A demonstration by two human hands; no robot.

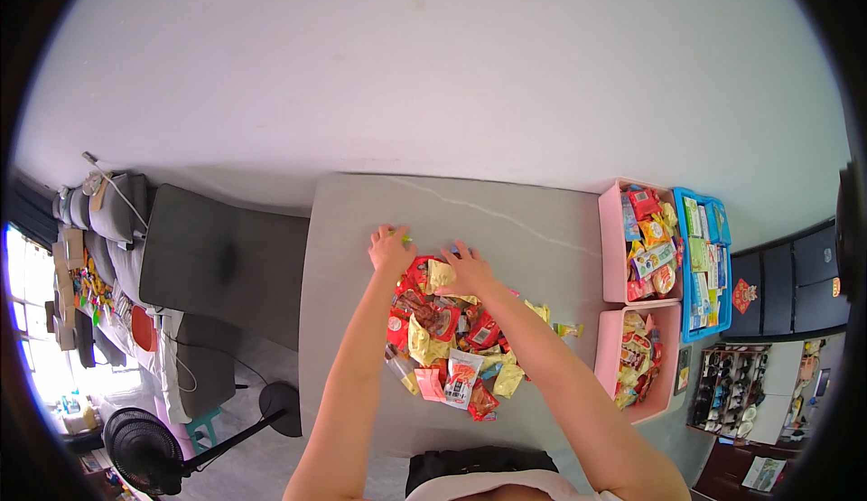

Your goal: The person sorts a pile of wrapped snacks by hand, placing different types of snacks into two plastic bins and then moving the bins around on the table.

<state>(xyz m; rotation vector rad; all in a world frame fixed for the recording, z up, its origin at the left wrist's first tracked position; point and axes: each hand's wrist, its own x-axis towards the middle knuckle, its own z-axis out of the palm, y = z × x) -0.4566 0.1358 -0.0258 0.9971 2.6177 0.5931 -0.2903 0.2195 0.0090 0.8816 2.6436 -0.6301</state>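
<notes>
A heap of wrapped snack packets lies before me on the grey table (pixel 352 338), in red, cream, white and other colours. My left hand (pixel 391 251) is at the far left edge of the heap. A small green packet (pixel 406 238) shows beside its thumb; whether the fingers grip it is unclear. My right hand (pixel 469 272) rests over the far side, fingers apart, touching a cream packet (pixel 441 275). A bit of blue wrapper shows by its fingertips. Nearest me are a white and red packet (pixel 463 379) and a pink packet (pixel 429 383).
Two pink bins (pixel 611 247) of snack packets stand at the table's right side. Beyond them is a blue basket (pixel 726 298) of boxes and packs. A dark chair or bench (pixel 223 264) adjoins the left side, near a black standing fan (pixel 145 450). A wall rises behind.
</notes>
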